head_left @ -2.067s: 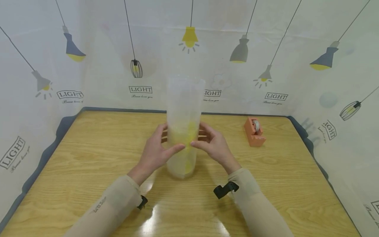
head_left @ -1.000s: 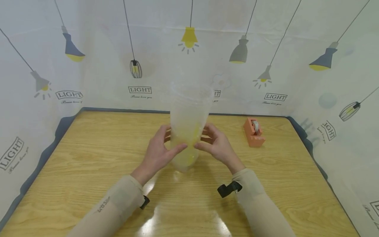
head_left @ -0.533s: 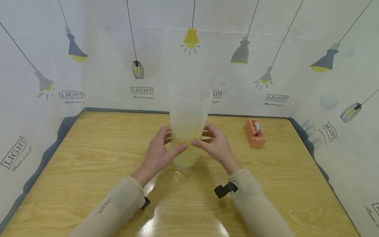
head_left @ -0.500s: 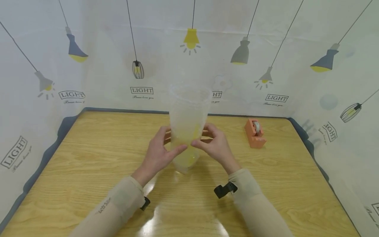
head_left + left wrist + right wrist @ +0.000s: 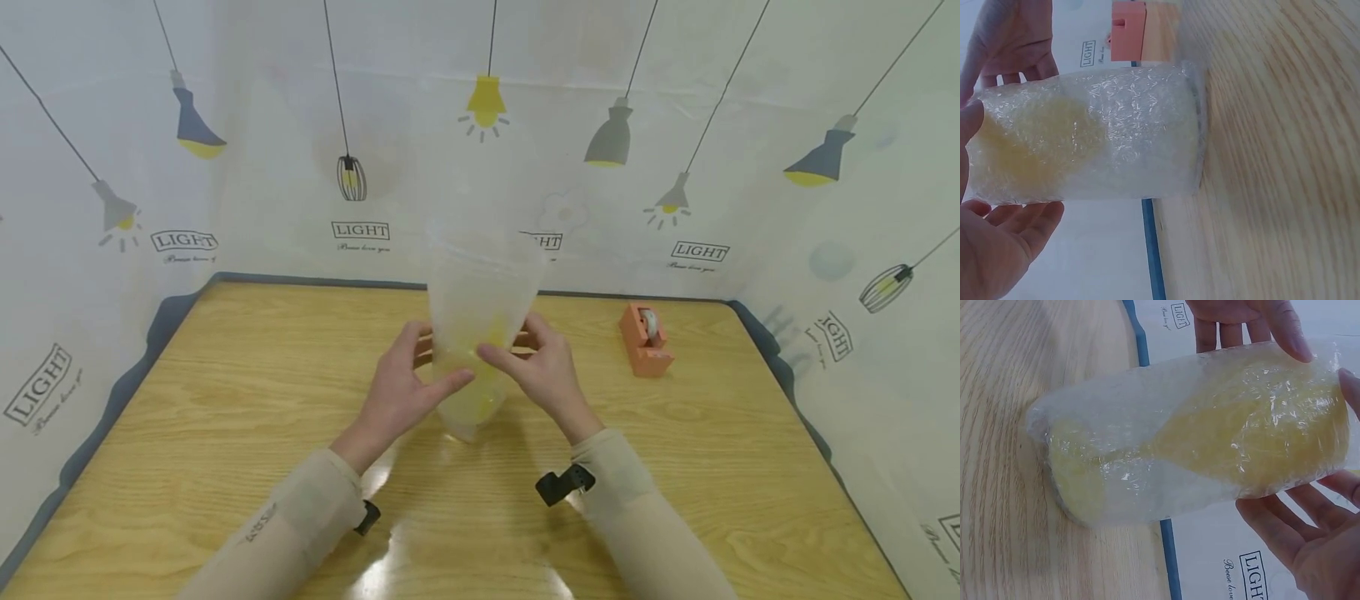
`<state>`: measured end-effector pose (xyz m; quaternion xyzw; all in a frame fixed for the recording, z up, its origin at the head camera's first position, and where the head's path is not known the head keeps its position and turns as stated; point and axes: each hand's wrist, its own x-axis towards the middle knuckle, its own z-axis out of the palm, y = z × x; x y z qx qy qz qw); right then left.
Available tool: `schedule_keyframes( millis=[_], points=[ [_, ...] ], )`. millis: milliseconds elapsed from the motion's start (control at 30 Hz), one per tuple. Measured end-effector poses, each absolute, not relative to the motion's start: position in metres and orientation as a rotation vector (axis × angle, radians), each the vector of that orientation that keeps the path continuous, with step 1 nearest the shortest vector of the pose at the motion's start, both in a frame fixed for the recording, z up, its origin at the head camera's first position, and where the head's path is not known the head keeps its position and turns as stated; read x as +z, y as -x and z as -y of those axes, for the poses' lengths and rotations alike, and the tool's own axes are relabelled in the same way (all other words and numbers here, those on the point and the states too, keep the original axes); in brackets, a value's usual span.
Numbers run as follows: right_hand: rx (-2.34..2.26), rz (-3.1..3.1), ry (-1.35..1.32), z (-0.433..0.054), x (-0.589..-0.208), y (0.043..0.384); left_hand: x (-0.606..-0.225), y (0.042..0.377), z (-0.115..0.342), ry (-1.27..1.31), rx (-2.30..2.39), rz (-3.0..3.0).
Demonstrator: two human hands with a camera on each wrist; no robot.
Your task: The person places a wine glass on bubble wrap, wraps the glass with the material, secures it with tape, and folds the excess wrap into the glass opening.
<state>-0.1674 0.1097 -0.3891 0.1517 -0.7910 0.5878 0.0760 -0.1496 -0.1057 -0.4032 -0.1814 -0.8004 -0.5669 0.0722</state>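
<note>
A yellow stemmed wine glass (image 5: 1210, 434) shows through a clear tube of bubble wrap (image 5: 480, 283), its bowl up and its foot at the lower end, close over the wooden table. The wrap rises well above the glass, its upper part squeezed flatter. My left hand (image 5: 400, 383) grips the bundle from the left, thumb in front and fingers behind. From the right my right hand (image 5: 550, 379) holds it the same way, its thumb pressing on the front of the wrap, a little higher than the left thumb. The bundle partly hides the fingers behind it.
An orange tape dispenser (image 5: 645, 337) with a roll of tape stands at the back right of the wooden table (image 5: 247, 383). A white cloth printed with lamps (image 5: 277, 150) hangs around the back and sides.
The bundle has shifted slightly right and tilted. Its round upper opening has been pressed flatter and wider. My right thumb has slid up and left across the wrap; the left hand has barely moved lately.
</note>
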Motion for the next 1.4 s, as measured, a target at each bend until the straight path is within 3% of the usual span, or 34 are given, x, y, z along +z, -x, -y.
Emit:
schedule_keyframes(
  millis=[567, 1100, 1400],
  points=[
    [1.784, 2.369, -0.496, -0.109, -0.389, 0.167, -0.383, 0.157, 0.117, 0.631, -1.579, 2.321],
    [1.69, 2.46, -0.33, -0.104, -0.384, 0.167, -0.39, 0.154, 0.12, 0.793, -1.389, 2.064],
    [1.695, 2.451, -0.331, -0.098, -0.383, 0.166, -0.391, 0.154, 0.124, 0.753, -1.311, 1.997]
  ],
)
